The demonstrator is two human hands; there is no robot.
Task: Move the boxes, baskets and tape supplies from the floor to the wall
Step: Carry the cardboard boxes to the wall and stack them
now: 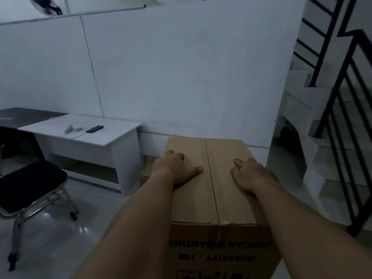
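Observation:
A large brown cardboard box (211, 190) with upside-down black print on its near face fills the lower middle of the view, its far edge close to the white wall (181, 77). My left hand (177, 168) lies flat on the left flap of its top, fingers spread toward the left edge. On the right flap my right hand (251, 176) rests palm down, fingers curling over the right edge. A second, lower cardboard box (145, 172) peeks out at the left behind the big one. No baskets or tape are in sight.
A low white desk (84, 141) with a remote (94, 129) and a cable stands left against the wall. A black chair with chrome legs (30, 188) sits at the lower left. White stairs with a black railing (342, 117) rise on the right.

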